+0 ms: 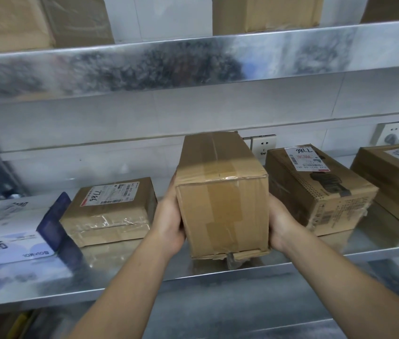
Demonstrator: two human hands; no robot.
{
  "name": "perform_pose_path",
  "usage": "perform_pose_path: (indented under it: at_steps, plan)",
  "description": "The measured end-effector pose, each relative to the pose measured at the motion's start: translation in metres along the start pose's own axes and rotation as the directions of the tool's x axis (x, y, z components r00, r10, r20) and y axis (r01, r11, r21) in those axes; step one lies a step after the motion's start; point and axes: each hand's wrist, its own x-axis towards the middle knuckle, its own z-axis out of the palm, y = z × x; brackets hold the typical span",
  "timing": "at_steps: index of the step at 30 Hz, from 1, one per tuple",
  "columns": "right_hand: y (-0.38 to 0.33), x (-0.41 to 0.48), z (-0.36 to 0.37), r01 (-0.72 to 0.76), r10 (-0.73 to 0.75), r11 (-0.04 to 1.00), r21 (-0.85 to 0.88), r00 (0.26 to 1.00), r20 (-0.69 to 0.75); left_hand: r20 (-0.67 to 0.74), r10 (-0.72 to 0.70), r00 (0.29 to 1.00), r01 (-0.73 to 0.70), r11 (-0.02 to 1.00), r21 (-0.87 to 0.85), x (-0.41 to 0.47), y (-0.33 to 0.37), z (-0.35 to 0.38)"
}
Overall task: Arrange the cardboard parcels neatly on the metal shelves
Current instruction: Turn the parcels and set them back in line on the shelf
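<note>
A tall taped cardboard parcel [223, 194] stands on the middle metal shelf [144, 277], its near bottom edge at the shelf's front lip. My left hand [169, 216] grips its left side and my right hand [280, 223] grips its right side; the fingers are hidden behind the box. Left of it lies a flat labelled parcel [110, 211] marked 7786. To the right sits a printed labelled parcel [316, 189], and past that another parcel [396, 182] at the frame's edge.
A white and blue carton [9, 231] lies at the shelf's left end. The upper metal shelf [193, 64] carries several cardboard boxes, among them one [34, 20] at the left. Wall sockets [263, 145] sit behind the parcels. A lower shelf shows below.
</note>
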Motion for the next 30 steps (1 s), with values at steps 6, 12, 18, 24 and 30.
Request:
perform_pose_path:
  at_steps: [6,12,18,24,30]
  plan:
    - [0.007,0.003,-0.002,0.003,-0.003,1.000,0.013,1.000,0.026,0.032,0.004,0.999,-0.004,1.000,0.008,-0.006,0.001,0.006]
    - [0.006,0.000,-0.001,0.047,-0.047,0.999,-0.015,0.999,0.024,0.043,-0.002,0.999,0.000,0.999,0.039,-0.005,0.002,0.002]
    - [-0.011,0.002,-0.008,0.164,-0.158,0.950,-0.264,0.986,0.043,0.045,0.022,0.999,-0.024,0.998,0.058,0.002,0.006,-0.006]
    - [-0.018,0.018,-0.013,0.204,-0.189,0.905,-0.374,0.979,0.078,-0.022,0.049,0.999,-0.048,0.999,0.021,0.011,0.005,-0.015]
    - [-0.018,0.023,-0.011,0.248,-0.224,0.936,-0.252,0.967,0.120,-0.020,0.117,0.993,-0.114,0.989,0.092,0.014,0.005,-0.014]
